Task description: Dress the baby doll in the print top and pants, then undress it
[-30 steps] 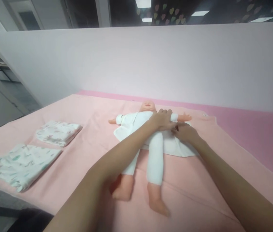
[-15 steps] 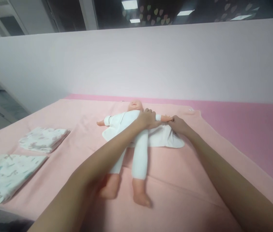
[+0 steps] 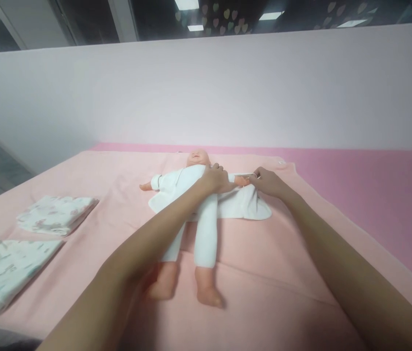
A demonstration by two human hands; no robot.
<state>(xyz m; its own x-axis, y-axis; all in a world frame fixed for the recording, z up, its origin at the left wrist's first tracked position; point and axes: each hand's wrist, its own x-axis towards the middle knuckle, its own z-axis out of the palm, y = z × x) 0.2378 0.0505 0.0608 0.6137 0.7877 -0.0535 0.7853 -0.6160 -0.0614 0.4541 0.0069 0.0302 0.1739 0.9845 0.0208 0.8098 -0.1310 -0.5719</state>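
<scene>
A baby doll in white clothes lies on its back, its head away from me and bare feet towards me. One side of the white baby top is spread flat on the right, beneath the doll's outstretched arm. My left hand is curled round that arm near the shoulder; its fingertips are partly hidden. Close to the doll's small hand, my right hand pinches white fabric, and a thin edge of it is stretched above the doll's wrist. The doll's other arm, sleeved in white, points left.
Two folded printed cloths, one farther back and one nearer, lie on the left of the pink blanket. A pink surface shows at the right. Behind it all stands a pale wall panel.
A white fabric edge now shows stretched between the doll's wrist and my right hand, which was at the doll's fingers. My left hand stays at the arm. The view has shifted slightly.
</scene>
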